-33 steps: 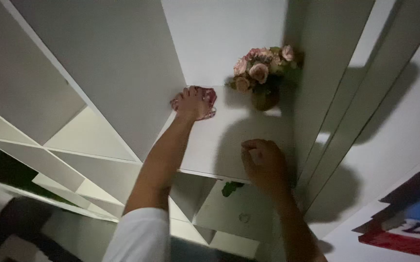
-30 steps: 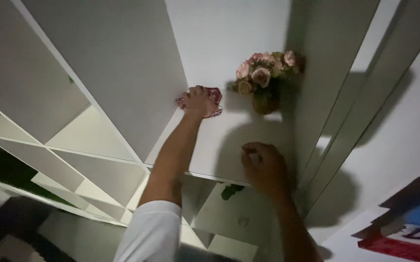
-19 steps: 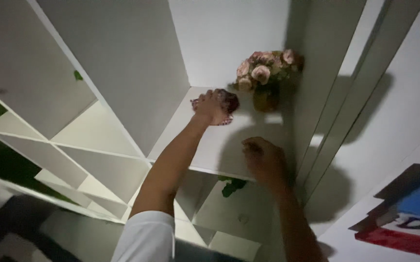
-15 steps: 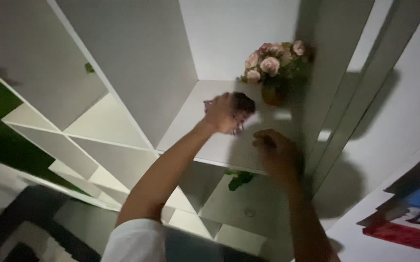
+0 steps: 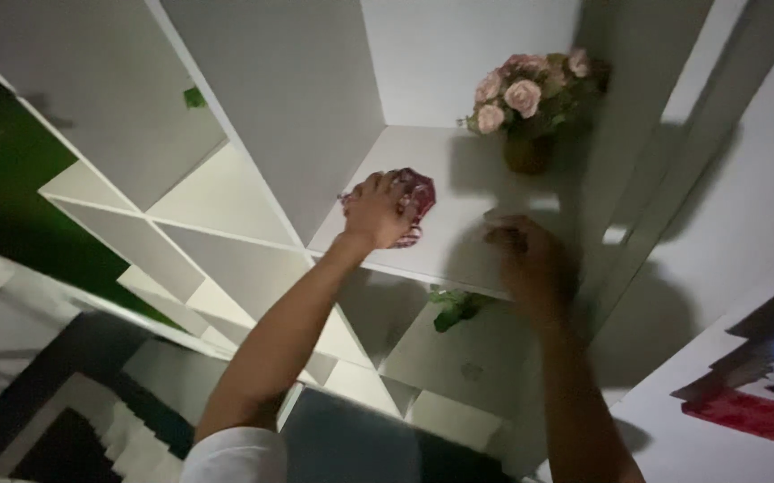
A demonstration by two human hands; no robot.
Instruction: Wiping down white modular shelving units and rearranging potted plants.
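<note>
Your left hand's fingers [image 5: 385, 204] are curled tight around a crumpled dark red cloth [image 5: 415, 190], pressing it flat against the white shelf board [image 5: 458, 179]; the cloth bulges out just beyond your fingertips, on the far side of the knuckles. Your left hand [image 5: 380, 213] sits close to the front edge of that board, hard by the upright divider to its left.

To the right of those fingers, a little apart, your right hand [image 5: 530, 264] rests at the same front edge. It is in shadow and blurred, so you cannot tell whether its fingers are spread or closed, nor whether they hold anything.

Below and between both hands, in the next compartment down, a sprig of green leaves [image 5: 455, 309] pokes out.

Beyond your fingertips, toward the back right corner of the shelf, stands a small brown pot of pink roses [image 5: 524, 98], well apart from the cloth.

Judging by where the cloth sits, you are wiping this shelf. Only the front left strip lies under the cloth; the deeper board and the ground around the pot look yet to be covered, though no dust or streak shows to confirm it.
</note>
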